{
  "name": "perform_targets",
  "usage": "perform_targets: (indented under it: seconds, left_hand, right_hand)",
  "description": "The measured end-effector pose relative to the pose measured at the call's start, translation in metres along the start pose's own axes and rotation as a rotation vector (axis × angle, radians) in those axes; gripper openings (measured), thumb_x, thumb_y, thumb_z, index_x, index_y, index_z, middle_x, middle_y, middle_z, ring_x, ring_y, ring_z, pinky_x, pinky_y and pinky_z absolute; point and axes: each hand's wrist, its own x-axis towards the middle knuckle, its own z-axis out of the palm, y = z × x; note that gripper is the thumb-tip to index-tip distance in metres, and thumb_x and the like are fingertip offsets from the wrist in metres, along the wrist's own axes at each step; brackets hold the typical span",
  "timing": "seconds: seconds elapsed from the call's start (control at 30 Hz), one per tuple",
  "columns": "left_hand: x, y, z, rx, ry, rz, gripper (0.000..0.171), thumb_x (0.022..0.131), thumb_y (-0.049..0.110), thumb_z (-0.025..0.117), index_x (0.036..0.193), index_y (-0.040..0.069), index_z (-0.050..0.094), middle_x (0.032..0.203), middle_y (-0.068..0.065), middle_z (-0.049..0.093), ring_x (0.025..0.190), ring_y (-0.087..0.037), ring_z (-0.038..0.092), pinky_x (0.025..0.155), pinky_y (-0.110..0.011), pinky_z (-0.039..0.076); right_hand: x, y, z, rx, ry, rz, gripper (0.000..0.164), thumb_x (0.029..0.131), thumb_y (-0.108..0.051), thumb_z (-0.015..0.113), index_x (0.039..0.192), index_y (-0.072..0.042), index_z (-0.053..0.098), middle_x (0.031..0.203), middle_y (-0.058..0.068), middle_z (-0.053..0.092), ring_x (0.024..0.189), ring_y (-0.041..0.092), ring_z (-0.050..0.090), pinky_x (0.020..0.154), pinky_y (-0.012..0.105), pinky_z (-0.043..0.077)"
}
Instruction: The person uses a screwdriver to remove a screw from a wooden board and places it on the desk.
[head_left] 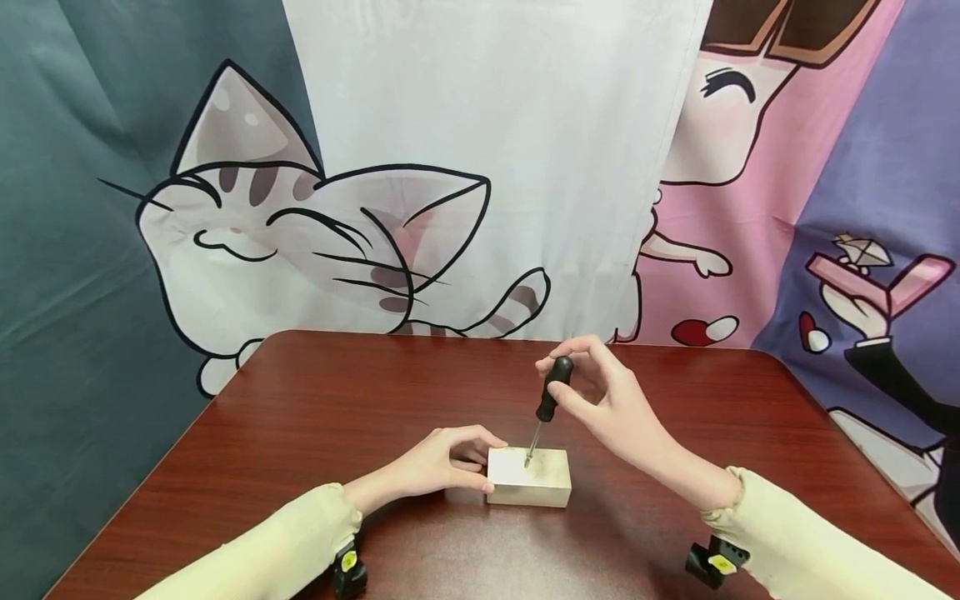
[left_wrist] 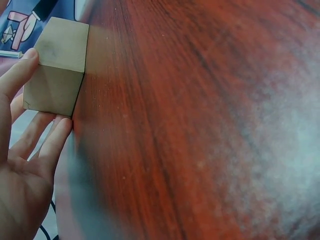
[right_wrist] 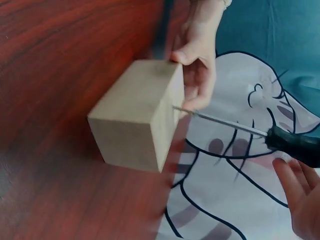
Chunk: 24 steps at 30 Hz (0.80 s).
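Note:
A pale wooden block [head_left: 528, 495] lies on the table. My left hand [head_left: 442, 460] grips its left end, thumb on the near side and fingers behind; in the left wrist view, the thumb and fingertips touch the block [left_wrist: 60, 47]. Above it, my right hand [head_left: 618, 408] holds a black-handled screwdriver [head_left: 555, 390] between thumb and fingers, slightly tilted. The metal shaft [right_wrist: 230, 124] points down at the block's top face. At its tip is what looks like a small screw [right_wrist: 184, 109] standing in that face; how deep it sits is hidden.
The reddish-brown wooden table [head_left: 360, 383] extends around the block. Behind it hangs a cloth backdrop [head_left: 495, 100] with cartoon figures. Small black devices are strapped at both wrists, under the pale sleeves [head_left: 810, 533].

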Motion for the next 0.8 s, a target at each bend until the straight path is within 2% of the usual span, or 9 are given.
perform_targets:
  seconds: [0.17,0.33,0.4,0.57,0.7,0.8]
  left_hand:
    - [0.0002,-0.0008,0.0008,-0.009,0.002,-0.001,0.046,0.081,0.022,0.083,0.123,0.028,0.065,0.118,0.001,0.070,0.104,-0.010,0.068,0.091,-0.025,0.057]
    - [0.0004,-0.0019,0.0003,-0.007,0.004,0.002,0.046,0.081,0.022,0.083,0.123,0.029,0.065,0.117,0.001,0.071,0.104,-0.010,0.068,0.091,-0.025,0.058]
    - [0.0004,-0.0018,0.0002,-0.006,0.005,0.003,0.046,0.081,0.022,0.083,0.123,0.029,0.065,0.117,0.001,0.071,0.104,-0.010,0.068,0.091,-0.025,0.058]
    - [-0.0001,-0.0010,0.0001,-0.003,0.006,0.005,0.046,0.081,0.022,0.083,0.123,0.028,0.065,0.117,0.000,0.071,0.103,-0.010,0.068,0.091,-0.025,0.057]
    - [-0.0004,-0.0002,0.0002,-0.003,0.009,0.004,0.046,0.080,0.022,0.083,0.123,0.028,0.065,0.117,0.001,0.071,0.103,-0.009,0.068,0.090,-0.024,0.057]
    - [-0.0002,0.0002,0.0006,-0.007,0.008,0.007,0.047,0.080,0.022,0.083,0.123,0.027,0.065,0.117,0.000,0.071,0.103,-0.009,0.068,0.091,-0.024,0.057]
  right_hand:
    - [-0.0022,0.0019,0.0022,-0.071,0.096,0.028,0.035,0.087,-0.015,0.076,0.117,-0.019,0.061,0.097,0.004,0.068,0.063,0.012,0.072,0.065,0.028,0.061]
    - [-0.0006,0.0012,0.0015,-0.142,0.106,0.011,0.035,0.086,-0.021,0.078,0.116,-0.028,0.063,0.095,-0.006,0.072,0.073,0.009,0.072,0.066,0.025,0.058]
    - [-0.0004,0.0003,0.0016,-0.141,0.099,0.005,0.037,0.086,-0.021,0.078,0.118,-0.030,0.062,0.097,-0.006,0.073,0.077,0.010,0.072,0.068,0.025,0.058]
    - [0.0001,0.0001,0.0023,-0.100,0.058,-0.009,0.042,0.090,-0.017,0.074,0.126,-0.026,0.054,0.106,-0.004,0.075,0.087,0.010,0.073,0.076,0.025,0.059]
    - [-0.0003,0.0001,0.0026,-0.071,0.026,-0.010,0.035,0.093,-0.017,0.069,0.124,-0.024,0.053,0.111,-0.005,0.074,0.095,0.010,0.073,0.077,0.027,0.060]
    - [-0.0006,0.0001,0.0024,-0.044,0.028,0.008,0.032,0.094,-0.016,0.068,0.123,-0.023,0.056,0.113,0.000,0.072,0.094,0.013,0.073,0.075,0.030,0.062]
